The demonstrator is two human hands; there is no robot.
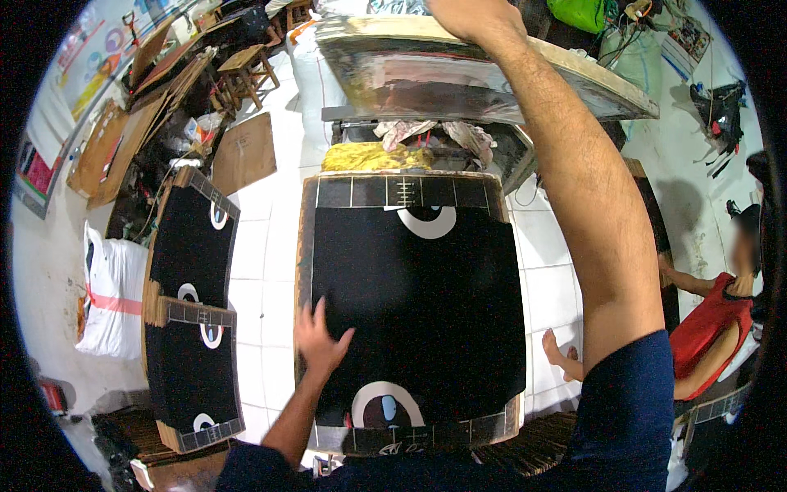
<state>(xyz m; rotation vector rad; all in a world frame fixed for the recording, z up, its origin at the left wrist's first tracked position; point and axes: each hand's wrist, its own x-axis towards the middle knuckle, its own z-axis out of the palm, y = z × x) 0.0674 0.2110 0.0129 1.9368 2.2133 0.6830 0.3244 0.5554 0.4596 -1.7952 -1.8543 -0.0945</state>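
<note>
A black cloth (418,303) with white, eye-like printed shapes lies flat on a board (369,193) in front of me. My left hand (321,338) rests at the cloth's left edge, fingers spread, holding nothing. Stretched far forward, my right hand (479,18) grips the upper edge of a wood-edged screen-printing frame (426,82). That frame stands tilted up beyond the board; my right fingers are partly cut off by the picture's top edge.
A yellow cloth (369,156) and a crumpled rag (467,141) lie behind the board. To the left are more boards with black cloth (193,246), a white sack (113,295) and a wooden stool (246,72). A person in red (713,336) sits at the right.
</note>
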